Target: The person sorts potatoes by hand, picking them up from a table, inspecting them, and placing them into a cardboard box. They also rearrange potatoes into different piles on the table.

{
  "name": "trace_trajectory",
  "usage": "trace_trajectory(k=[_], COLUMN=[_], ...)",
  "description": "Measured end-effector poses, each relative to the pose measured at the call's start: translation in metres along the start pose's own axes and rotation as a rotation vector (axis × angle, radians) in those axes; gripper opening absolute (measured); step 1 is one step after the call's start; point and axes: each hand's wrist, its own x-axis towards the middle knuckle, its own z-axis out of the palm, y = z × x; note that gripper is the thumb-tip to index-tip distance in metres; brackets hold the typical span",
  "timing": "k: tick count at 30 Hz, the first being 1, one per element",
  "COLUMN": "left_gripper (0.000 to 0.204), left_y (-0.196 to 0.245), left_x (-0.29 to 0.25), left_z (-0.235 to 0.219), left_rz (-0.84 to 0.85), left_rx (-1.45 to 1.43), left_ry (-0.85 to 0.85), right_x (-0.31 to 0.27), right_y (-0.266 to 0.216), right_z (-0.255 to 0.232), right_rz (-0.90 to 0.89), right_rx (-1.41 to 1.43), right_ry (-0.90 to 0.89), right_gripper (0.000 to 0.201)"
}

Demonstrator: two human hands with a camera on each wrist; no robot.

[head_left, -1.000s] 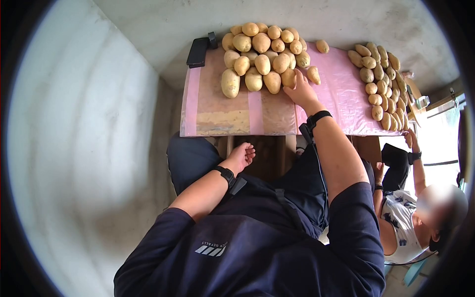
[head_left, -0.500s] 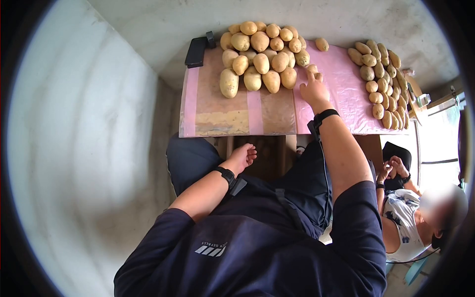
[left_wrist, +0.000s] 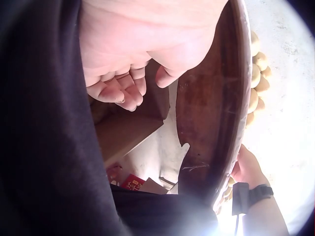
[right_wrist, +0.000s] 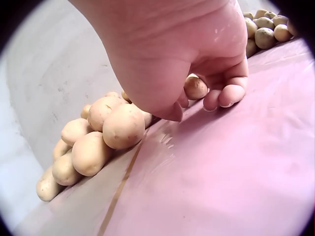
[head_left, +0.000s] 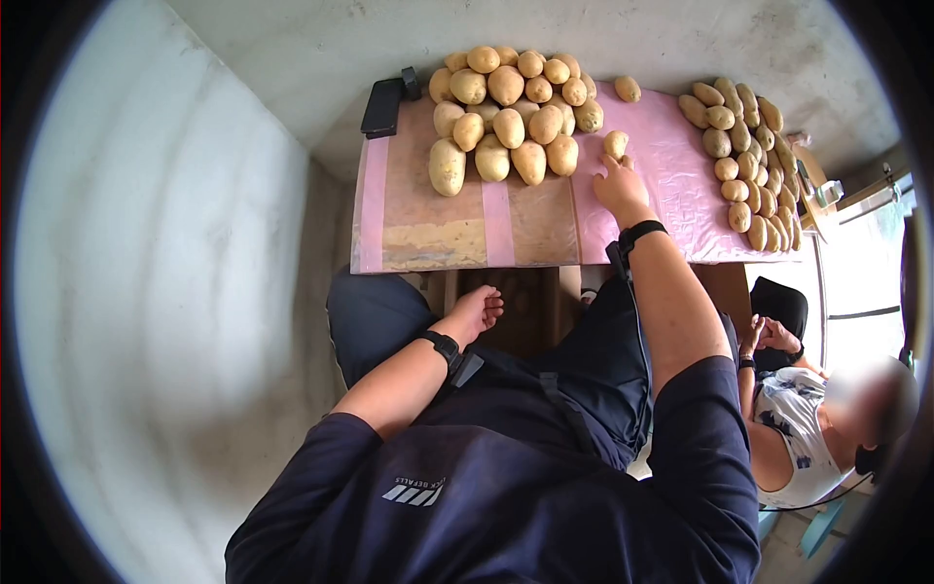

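My right hand [head_left: 621, 190] is low over the pink sheet, fingers bent down at the near end of a single potato [head_left: 615, 144]. In the right wrist view that potato [right_wrist: 195, 87] shows through the gap between the thumb side and the curled outer fingers; I cannot tell whether they pinch it. Left of it stands a heap of potatoes [head_left: 508, 127], whose front row lies side by side. My left hand [head_left: 477, 310] is below the table edge near my lap, palm turned up in the left wrist view, fingers loosely curled around nothing.
A second group of potatoes [head_left: 754, 165] covers the table's right end. One lone potato [head_left: 628, 90] lies at the back edge. A black phone-like object [head_left: 382, 107] sits at the back left. Another person [head_left: 793, 419] sits at the right. An open cardboard box [left_wrist: 130, 130] is under the table.
My right hand has moved right, from the heap's front row to the single potato, then drawn back slightly. The other person's raised hand has come down from the table edge. My left hand stays put.
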Motion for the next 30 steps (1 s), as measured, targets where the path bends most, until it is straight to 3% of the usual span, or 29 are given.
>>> trace_trajectory(k=[8, 19, 21, 25, 28, 30], left_gripper=[0.020, 0.032, 0.045, 0.057, 0.057, 0.052], left_y=[0.001, 0.015, 0.022, 0.026, 0.030, 0.032], left_x=[-0.002, -0.020, -0.036, -0.052, -0.059, -0.064], left_z=[-0.001, 0.019, 0.026, 0.034, 0.033, 0.035], left_rz=[0.010, -0.076, -0.126, -0.063, -0.066, -0.080], left_rx=[-0.003, -0.118, -0.210, -0.330, -0.385, -0.326], left_ry=[0.004, -0.162, -0.353, -0.547, -0.640, -0.599], right_x=[-0.029, -0.163, -0.177, -0.174, -0.168, -0.172], right_y=[-0.004, -0.041, -0.054, -0.065, -0.062, -0.068], right_z=[-0.005, -0.048, -0.061, -0.066, -0.046, -0.047], right_rz=[-0.174, -0.537, -0.624, -0.646, -0.805, -0.792], right_rx=[-0.063, -0.003, 0.123, 0.284, 0.413, 0.411], right_ry=[-0.049, -0.358, -0.426, -0.466, -0.322, -0.405], right_gripper=[0.040, 0.029, 0.029, 0.028, 0.028, 0.026])
